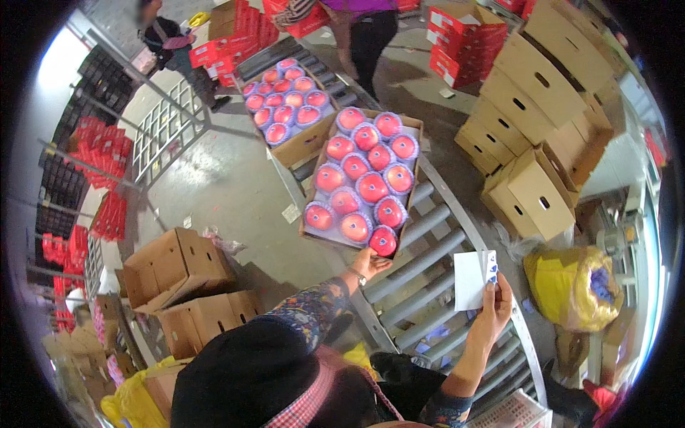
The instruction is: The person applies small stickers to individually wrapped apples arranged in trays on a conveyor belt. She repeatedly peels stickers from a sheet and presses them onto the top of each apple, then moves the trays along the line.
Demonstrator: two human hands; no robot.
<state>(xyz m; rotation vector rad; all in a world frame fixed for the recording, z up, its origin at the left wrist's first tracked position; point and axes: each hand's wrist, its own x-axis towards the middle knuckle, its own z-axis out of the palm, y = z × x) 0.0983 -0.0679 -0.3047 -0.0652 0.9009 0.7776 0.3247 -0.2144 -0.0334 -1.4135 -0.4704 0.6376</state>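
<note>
A shallow cardboard carton (pixel 317 235) of red apples sits across the roller conveyor (pixel 428 230). Each apple rests in a purple foam net, and many bear a small dark sticker. My left hand (pixel 368 265) grips the carton's near edge, beside the closest apple (pixel 382 241). Over the rollers on the right, my right hand (pixel 496 305) holds a white sheet of stickers (pixel 469 281) between thumb and fingers. Dark blue stickers show along the sheet's right strip. A second carton of netted apples (pixel 302 145) stands farther up the conveyor, touching or very near the first.
Brown cartons (pixel 527 101) are stacked at right, above a yellow sack (pixel 562 289) with purple material inside. Open cartons (pixel 176 267) stand at left. Red boxes (pixel 465 48) lie beyond the conveyor. One person (pixel 369 43) stands beside it; another person (pixel 174 45) is at upper left.
</note>
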